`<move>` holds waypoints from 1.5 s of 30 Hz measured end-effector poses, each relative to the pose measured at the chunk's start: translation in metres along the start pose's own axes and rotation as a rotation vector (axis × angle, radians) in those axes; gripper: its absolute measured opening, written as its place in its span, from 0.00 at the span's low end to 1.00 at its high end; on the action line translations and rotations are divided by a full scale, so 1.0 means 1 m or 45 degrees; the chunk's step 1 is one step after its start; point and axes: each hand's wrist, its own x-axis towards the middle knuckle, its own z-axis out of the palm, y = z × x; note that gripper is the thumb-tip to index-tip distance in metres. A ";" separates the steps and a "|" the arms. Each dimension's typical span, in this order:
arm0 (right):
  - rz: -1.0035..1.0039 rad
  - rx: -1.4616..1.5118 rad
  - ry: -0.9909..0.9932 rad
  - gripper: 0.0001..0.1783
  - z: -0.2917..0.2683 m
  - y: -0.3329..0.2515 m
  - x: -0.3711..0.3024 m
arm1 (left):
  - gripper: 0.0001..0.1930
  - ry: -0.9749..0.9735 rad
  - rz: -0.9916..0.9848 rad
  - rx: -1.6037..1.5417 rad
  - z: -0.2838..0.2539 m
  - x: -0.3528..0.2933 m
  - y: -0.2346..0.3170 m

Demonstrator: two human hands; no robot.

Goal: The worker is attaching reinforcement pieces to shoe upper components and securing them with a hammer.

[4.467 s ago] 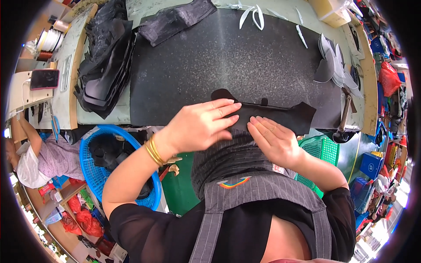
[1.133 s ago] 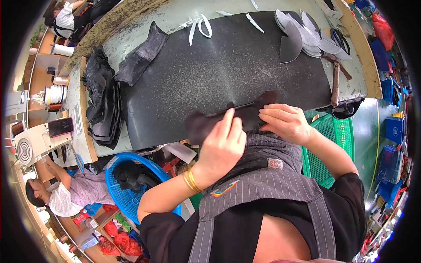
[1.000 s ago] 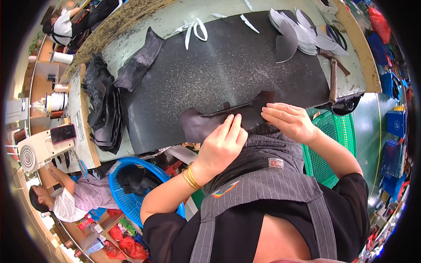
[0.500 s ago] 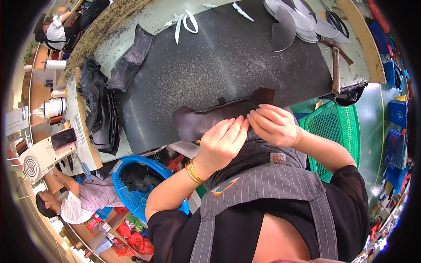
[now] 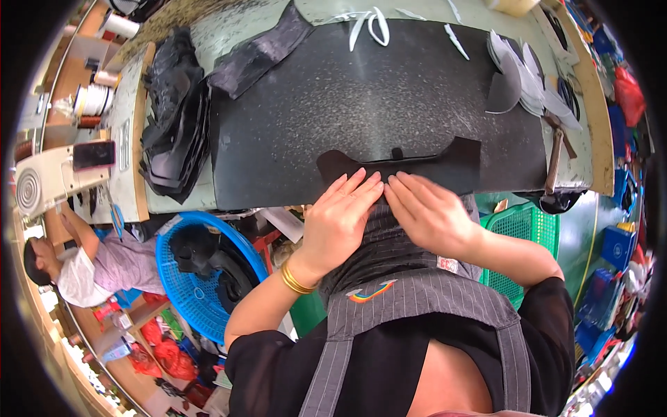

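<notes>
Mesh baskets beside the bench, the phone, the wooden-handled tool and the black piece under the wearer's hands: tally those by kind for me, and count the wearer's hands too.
Mesh baskets: 2, a blue basket and a green basket
Phone: 1
Wooden-handled tool: 1
Black piece: 1
Wearer's hands: 2, left hand and right hand
Total: 7
</notes>
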 end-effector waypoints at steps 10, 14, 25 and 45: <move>-0.049 0.340 0.127 0.23 0.004 0.007 0.013 | 0.20 0.171 0.156 0.116 0.002 -0.016 -0.009; -0.041 0.382 0.311 0.18 -0.001 0.010 0.027 | 0.16 0.330 0.149 0.020 -0.009 -0.015 -0.015; 0.248 0.205 0.496 0.22 -0.024 0.053 0.027 | 0.13 0.611 -0.444 1.454 -0.196 -0.019 -0.152; 2.068 3.216 -0.224 0.50 -0.002 0.050 0.041 | 0.18 0.278 0.553 0.568 -0.004 0.025 -0.009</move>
